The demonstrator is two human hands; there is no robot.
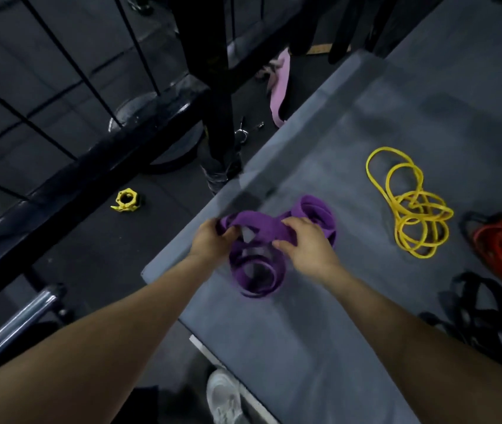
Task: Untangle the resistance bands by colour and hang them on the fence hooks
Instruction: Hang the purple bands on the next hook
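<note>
Purple band [269, 237] sits mid-frame on the worktop [335, 347]; we grip it with both hands, left [213, 240] and right [308, 246], to pull loops apart.

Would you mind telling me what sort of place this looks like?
Most likely a gym: coiled resistance bands, such as the yellow band, lie on a grey platform, a yellow barbell collar sits on the dark floor, and a weight plate rests beyond the black rail.

I'm in a gym: resistance bands [412, 203] lie on my padded bench [366, 332], with a weight plate [164, 139], barbell collar [126, 201] and steel bar [14, 328] on the floor.
</note>
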